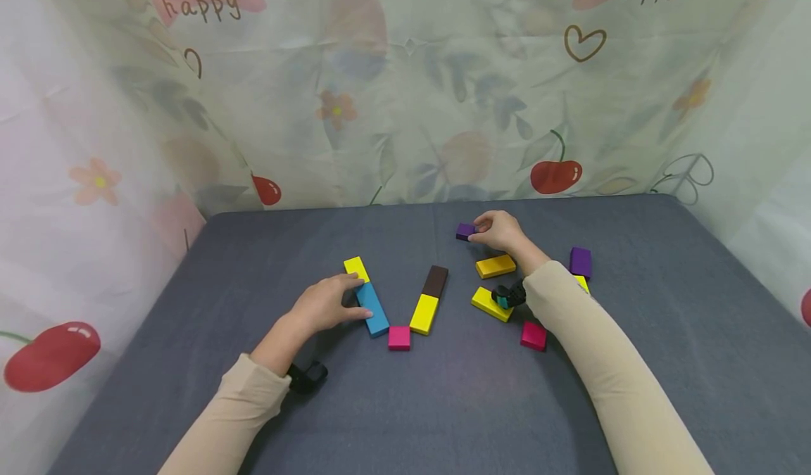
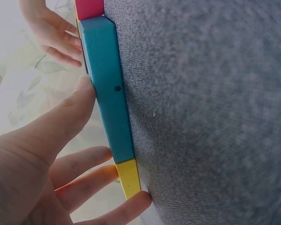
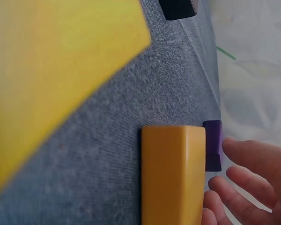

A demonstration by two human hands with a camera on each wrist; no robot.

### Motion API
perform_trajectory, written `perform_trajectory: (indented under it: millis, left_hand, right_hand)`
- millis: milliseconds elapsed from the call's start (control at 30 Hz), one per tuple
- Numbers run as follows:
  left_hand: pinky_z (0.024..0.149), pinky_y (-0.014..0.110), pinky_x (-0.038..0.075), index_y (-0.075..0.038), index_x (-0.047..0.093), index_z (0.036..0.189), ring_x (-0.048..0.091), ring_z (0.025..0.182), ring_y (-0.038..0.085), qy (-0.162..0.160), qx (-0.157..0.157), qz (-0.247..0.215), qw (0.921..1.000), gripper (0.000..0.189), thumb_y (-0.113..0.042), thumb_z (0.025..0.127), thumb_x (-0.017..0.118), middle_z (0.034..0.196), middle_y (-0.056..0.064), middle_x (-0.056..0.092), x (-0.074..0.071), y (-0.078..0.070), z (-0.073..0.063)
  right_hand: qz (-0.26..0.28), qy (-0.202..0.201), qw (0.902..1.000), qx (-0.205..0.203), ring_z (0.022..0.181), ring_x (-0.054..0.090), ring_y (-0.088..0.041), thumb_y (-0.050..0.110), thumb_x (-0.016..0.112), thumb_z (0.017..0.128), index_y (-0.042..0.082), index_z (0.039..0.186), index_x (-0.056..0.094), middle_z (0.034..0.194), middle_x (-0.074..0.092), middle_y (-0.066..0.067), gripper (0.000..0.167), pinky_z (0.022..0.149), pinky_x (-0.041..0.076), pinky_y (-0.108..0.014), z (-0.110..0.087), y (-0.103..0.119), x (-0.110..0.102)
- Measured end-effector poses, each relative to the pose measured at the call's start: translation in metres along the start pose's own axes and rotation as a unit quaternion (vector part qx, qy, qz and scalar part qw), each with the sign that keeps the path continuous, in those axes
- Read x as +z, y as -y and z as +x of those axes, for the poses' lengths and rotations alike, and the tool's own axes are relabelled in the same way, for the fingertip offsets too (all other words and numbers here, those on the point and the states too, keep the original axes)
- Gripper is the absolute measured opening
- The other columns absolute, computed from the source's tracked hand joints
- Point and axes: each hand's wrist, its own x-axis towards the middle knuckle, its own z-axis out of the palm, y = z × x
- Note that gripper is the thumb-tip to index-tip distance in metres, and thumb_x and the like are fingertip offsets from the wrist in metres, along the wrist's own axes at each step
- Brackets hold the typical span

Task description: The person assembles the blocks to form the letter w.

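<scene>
My left hand point(image 1: 323, 306) is spread beside a blue block point(image 1: 372, 308), thumb against its side and fingers reaching toward the yellow block point(image 1: 357, 268) at its far end. A pink block point(image 1: 399, 338) sits at the blue one's near end, between it and a slanted pair, one yellow and one dark brown point(image 1: 435, 281). My right hand point(image 1: 500, 232) is at a small purple block point(image 1: 465, 231) near the table's far edge; I cannot tell whether I pinch it. An amber block point(image 1: 495, 266) lies just nearer me.
</scene>
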Motion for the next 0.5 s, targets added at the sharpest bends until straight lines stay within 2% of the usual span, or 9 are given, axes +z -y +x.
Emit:
perform_trajectory:
  millis: [500]
  left_hand:
    - [0.106,0.051,0.038,-0.006,0.049,0.136,0.042,0.132,0.033,0.000,-0.004,-0.006,1.0000,0.067,-0.039,0.082,0.070,0.142,0.015,0.046,-0.0001,0.0004,-0.0012]
  right_hand:
    - [-0.027,0.002,0.9996,0.010,0.111,0.056,-0.033,0.019,0.065,0.088,0.001,0.129,0.052,0.123,0.058,-0.022,0.046,0.096,0.048,-0.042,0.0029,0.0065,0.0034]
